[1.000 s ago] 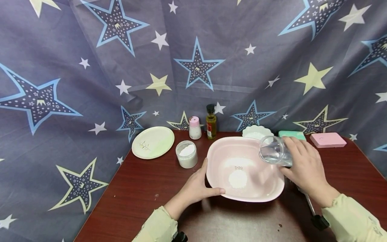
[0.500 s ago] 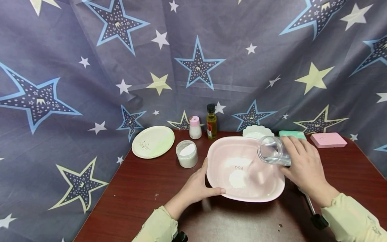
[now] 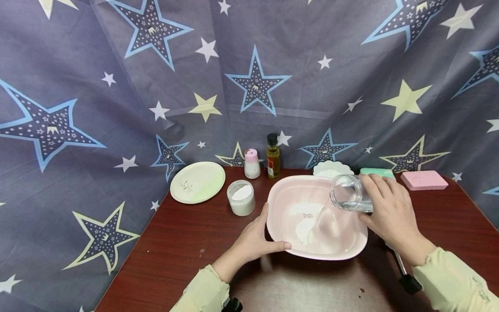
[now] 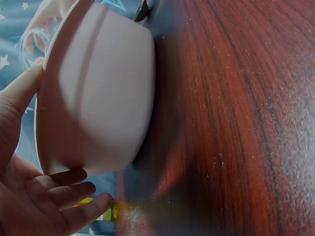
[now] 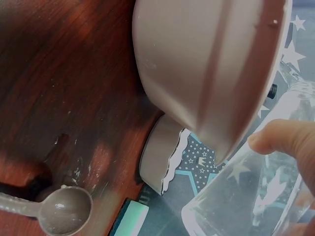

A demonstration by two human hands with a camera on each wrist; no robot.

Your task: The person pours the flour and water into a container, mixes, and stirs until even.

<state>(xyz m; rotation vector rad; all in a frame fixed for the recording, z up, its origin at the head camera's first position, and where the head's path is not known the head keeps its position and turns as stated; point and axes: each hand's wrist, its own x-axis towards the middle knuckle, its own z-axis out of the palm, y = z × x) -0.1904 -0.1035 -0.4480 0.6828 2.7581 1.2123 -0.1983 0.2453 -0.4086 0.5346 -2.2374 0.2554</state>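
Observation:
A pink basin (image 3: 280, 203) stands on the table, a patch of white powder (image 3: 303, 229) on its floor. At its left side my left hand (image 3: 253, 236) holds the rim, thumb at the front edge and fingers against the outer wall, as the left wrist view shows of the basin (image 4: 106, 93). Over the basin's right side my right hand (image 3: 391, 212) grips a clear cup (image 3: 347, 193), tipped leftward. A stream of water (image 3: 320, 214) runs from its mouth to the powder. In the right wrist view the thumb presses along the cup (image 5: 231, 196).
Behind and left stand an open jar of white powder (image 3: 242, 203), an oval plate (image 3: 197, 184), a pink-capped shaker (image 3: 251, 164) and an oil bottle (image 3: 273, 160). A scalloped dish (image 3: 332, 167), green sponge (image 3: 376, 173) and pink sponge (image 3: 423, 180) sit back right. A measuring spoon (image 5: 66, 211) lies right of the basin.
The cup has tipped further and shifted slightly left. Water now streams from it and spreads into the powder's right side. My left hand stays on the rim.

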